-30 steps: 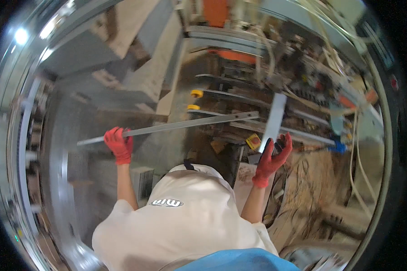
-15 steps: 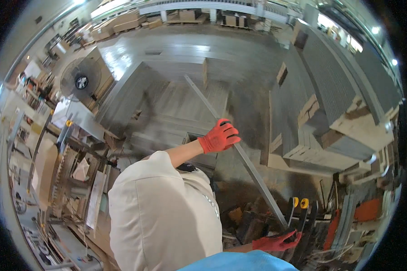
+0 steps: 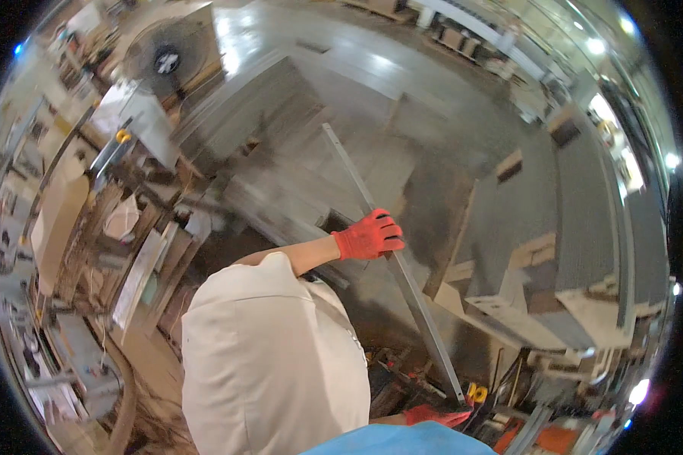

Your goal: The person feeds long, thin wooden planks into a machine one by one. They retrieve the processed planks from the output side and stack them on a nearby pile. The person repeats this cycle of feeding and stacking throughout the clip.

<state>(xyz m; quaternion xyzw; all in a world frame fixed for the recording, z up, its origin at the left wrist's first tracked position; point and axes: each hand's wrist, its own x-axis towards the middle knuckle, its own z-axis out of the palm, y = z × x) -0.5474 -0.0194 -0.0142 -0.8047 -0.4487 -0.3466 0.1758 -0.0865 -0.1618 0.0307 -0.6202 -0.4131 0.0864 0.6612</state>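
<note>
A long, narrow grey bar (image 3: 416,303), with small holes near its ends, slants from the upper middle down to the lower right. My left hand (image 3: 369,234), in a red glove, is closed around it near mid-length. Close by the bar's lower end is my right hand (image 3: 435,415), also red-gloved, with its fingers stretched out toward the right. Whether it touches the bar cannot be made out. My pale sleeve and clothing (image 3: 281,356) fill the lower middle, and blue cloth (image 3: 406,441) hides part of the right forearm.
Tall stacks of grey panels (image 3: 524,220) stand on the right. More grey panels (image 3: 243,106) lie ahead on the left, near a large fan (image 3: 166,61). A cluttered wooden rack (image 3: 129,227) is at left. Yellow-ended rods (image 3: 476,393) stand by my right hand.
The view has turned toward the right, so the stacks and fan shift in the picture. The bar stands steeper, its lower end further left. My left hand keeps its grip.
</note>
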